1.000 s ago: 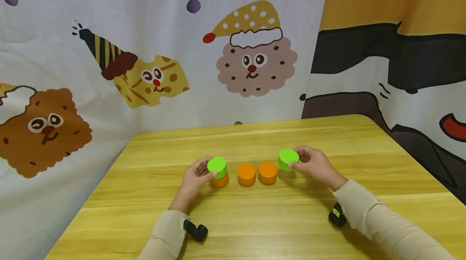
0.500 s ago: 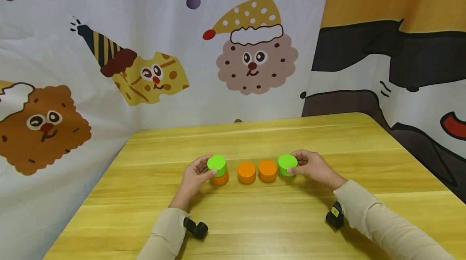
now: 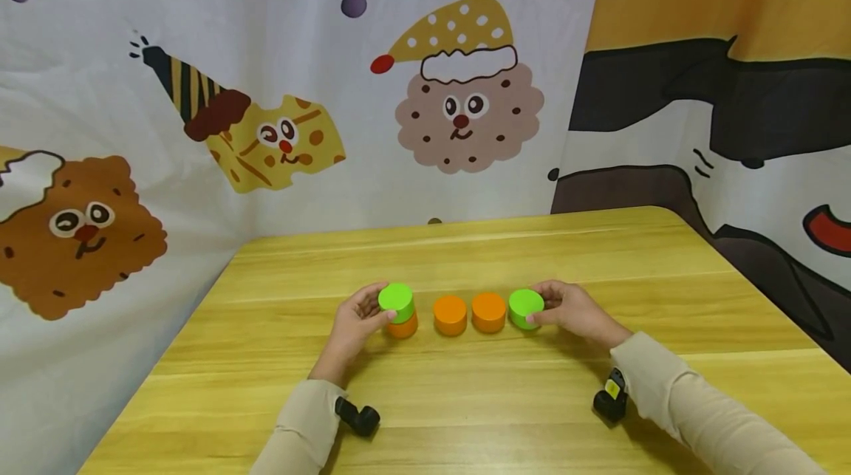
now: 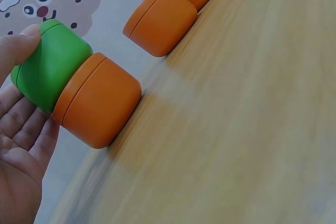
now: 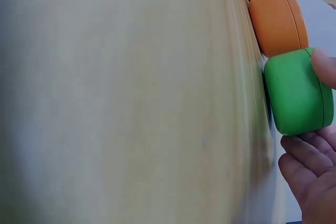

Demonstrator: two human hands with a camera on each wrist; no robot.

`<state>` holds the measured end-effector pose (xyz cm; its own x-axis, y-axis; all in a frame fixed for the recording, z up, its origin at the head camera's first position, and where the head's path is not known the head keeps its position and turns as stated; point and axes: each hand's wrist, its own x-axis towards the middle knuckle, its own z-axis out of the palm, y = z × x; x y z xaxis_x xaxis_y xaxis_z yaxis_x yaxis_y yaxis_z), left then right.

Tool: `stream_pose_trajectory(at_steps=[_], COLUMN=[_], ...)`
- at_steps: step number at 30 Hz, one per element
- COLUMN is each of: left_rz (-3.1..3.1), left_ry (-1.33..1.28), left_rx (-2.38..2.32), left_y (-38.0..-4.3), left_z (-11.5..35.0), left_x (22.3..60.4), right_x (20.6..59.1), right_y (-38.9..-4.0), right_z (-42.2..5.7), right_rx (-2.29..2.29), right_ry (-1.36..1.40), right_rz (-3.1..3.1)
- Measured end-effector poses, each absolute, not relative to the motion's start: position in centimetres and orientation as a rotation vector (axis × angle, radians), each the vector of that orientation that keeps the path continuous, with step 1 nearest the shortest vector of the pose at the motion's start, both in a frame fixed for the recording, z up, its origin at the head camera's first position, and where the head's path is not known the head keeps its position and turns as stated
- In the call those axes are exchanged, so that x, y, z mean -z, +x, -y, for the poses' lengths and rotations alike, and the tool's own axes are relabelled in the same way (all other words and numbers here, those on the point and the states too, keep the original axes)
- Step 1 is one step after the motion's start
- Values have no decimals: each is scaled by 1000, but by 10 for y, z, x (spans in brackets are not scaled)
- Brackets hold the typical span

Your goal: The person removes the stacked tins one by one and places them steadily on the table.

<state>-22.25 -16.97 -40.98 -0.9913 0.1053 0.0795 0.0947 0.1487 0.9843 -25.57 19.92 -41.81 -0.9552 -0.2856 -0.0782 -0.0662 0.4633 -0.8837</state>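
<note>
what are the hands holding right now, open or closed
Left hand: closed on a green container, which sits on an orange one.
Right hand: closed on the other green container.

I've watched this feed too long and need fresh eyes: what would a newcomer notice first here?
Probably the bright green pot that the left hand holds atop an orange pot, and its green twin in the right hand, at the row's right end. Between them, two more orange pots stand on the wooden table. Behind, the cloth shows big cartoon figures, including a pinkish biscuit in a spotted hat.
</note>
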Motion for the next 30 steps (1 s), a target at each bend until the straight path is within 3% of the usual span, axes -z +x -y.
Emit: stream_pose_trajectory(at_steps=[16, 30], left_rz=[-2362, -2384], left_ry=[233, 312], left_rx=[-2098, -2031], left_y=[-237, -238], left_z=[176, 177], left_x=[436, 438], right_x=[423, 387], right_y=[-256, -265], right_z=[-202, -178], right_rx=[1548, 1645], right_ry=[-291, -427], right_rz=[-2435, -2490])
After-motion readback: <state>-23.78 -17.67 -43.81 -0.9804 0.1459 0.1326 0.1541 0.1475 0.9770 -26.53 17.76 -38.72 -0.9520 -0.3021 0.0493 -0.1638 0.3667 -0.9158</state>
